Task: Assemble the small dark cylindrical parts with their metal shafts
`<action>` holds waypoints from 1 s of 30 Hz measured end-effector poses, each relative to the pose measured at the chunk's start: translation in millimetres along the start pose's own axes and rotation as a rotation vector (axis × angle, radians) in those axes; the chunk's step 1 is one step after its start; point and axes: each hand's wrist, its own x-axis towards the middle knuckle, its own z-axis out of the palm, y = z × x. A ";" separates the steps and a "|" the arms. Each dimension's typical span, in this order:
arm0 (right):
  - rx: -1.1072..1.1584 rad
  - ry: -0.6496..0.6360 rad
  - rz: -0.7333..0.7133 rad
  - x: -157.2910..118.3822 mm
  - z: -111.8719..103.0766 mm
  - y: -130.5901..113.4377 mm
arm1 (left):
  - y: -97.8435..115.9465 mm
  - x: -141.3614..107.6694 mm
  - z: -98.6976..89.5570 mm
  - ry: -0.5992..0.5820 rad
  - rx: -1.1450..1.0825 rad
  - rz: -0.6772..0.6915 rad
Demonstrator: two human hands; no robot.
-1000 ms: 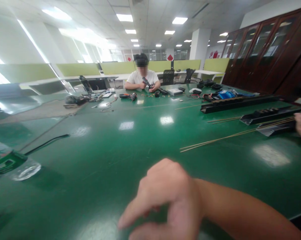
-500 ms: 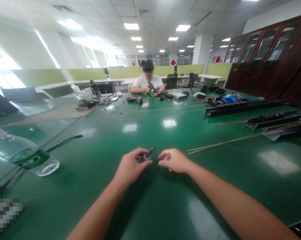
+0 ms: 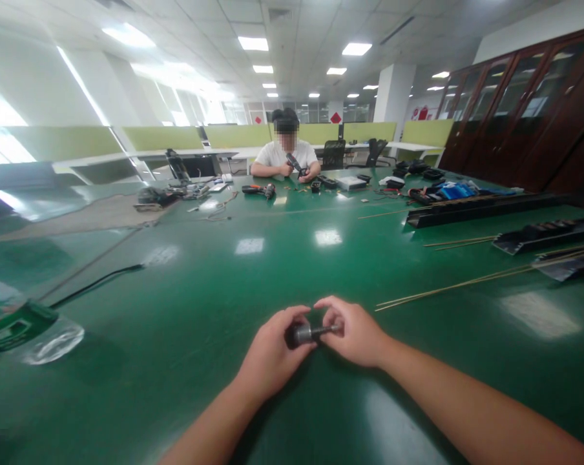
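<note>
Now, your left hand (image 3: 271, 352) is gripping dark cylindrical part (image 3: 302, 334) by wide end, seemingly steadying it above green table (image 3: 199, 374); your right hand (image 3: 357, 336) is pinching its thin shaft, keeping it roughly level between both palms.

the smooth tabletop (image 3: 199, 271) is deep green, patched with white glare. the small cylindrical metal piece (image 3: 304, 333) is grey and black. the clear plastic bottle (image 3: 62, 339) has a green label (image 3: 18, 326). thin straight rods (image 3: 447, 282) are golden yellow, low rectangular partition panels (image 3: 238, 134) yellow-green, and the tall wooden cabinet (image 3: 563, 103) dark reddish brown.
</note>
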 end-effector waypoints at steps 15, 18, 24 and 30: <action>-0.020 -0.024 -0.049 -5.3 -2.1 -3.8 | 2.8 1.6 0.3 0.007 -0.027 -0.008; -0.026 -0.012 -0.072 -4.8 -2.3 -4.6 | 2.1 1.8 0.7 0.008 -0.023 -0.009; -0.054 -0.003 -0.102 -4.7 -4.9 -8.6 | 2.5 1.6 0.9 0.006 -0.023 0.008; -0.031 0.011 -0.127 -3.7 -4.5 -7.4 | 3.3 1.0 2.1 0.040 -0.009 -0.013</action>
